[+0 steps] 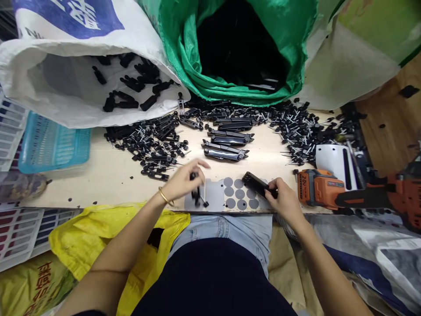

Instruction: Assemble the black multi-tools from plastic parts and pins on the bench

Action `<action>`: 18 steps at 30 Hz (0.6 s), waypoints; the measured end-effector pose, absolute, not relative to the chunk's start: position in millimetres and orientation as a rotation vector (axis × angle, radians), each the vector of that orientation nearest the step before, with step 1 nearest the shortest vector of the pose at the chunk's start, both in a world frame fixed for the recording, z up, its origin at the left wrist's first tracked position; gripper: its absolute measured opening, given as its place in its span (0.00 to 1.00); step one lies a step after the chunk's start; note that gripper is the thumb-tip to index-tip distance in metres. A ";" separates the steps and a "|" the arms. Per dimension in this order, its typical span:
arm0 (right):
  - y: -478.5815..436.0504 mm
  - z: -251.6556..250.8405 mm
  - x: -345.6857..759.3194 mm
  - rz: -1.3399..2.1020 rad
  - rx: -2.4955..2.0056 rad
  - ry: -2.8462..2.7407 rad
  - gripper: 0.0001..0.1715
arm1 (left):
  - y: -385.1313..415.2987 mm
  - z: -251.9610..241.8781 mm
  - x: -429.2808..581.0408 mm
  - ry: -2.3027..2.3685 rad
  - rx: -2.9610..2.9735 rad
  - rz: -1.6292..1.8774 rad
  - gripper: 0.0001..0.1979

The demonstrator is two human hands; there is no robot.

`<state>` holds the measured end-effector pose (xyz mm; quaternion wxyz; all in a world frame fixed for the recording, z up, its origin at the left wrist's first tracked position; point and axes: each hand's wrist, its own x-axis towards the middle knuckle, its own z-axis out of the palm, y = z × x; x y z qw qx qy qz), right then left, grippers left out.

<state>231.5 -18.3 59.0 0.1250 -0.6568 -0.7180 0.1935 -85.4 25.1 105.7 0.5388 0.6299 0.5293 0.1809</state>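
My left hand (187, 180), with a gold bangle at the wrist, has its fingers curled round a small black part (194, 175), blurred by motion. Just under it are another blurred black piece (197, 197) and a thin metal pin with a black end (205, 198). My right hand (282, 196) grips one end of a long black plastic housing (255, 182), tilted over a grey sheet with round grey discs (230, 192). Farther back lie several long black assemblies (225, 151) in a stack of rows.
Heaps of black parts (154, 145) and black-headed bolts (301, 127) flank the middle. Behind stand a white sack (79, 109) and a green sack (177, 57). An orange cordless power tool (319, 186) lies right; a blue basket (55, 145) is left. A yellow bag (98, 232) hangs at the front edge.
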 end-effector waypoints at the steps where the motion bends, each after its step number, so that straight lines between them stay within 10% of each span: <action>1: -20.1 57.7 230.2 0.600 -1.912 -2.017 0.07 | 13.3 99.4 -77.3 1.142 1.357 0.335 0.14; 8: -27.4 47.4 217.7 0.686 -1.917 -1.830 0.08 | -13.1 37.4 -70.0 1.218 1.160 0.319 0.18; 13: -34.8 46.6 214.5 0.540 -1.875 -1.804 0.11 | 26.9 57.6 -137.4 1.810 1.652 0.576 0.20; 18: -50.5 47.6 186.6 0.432 -1.869 -1.946 0.15 | 28.7 83.1 -109.0 1.433 2.027 0.256 0.29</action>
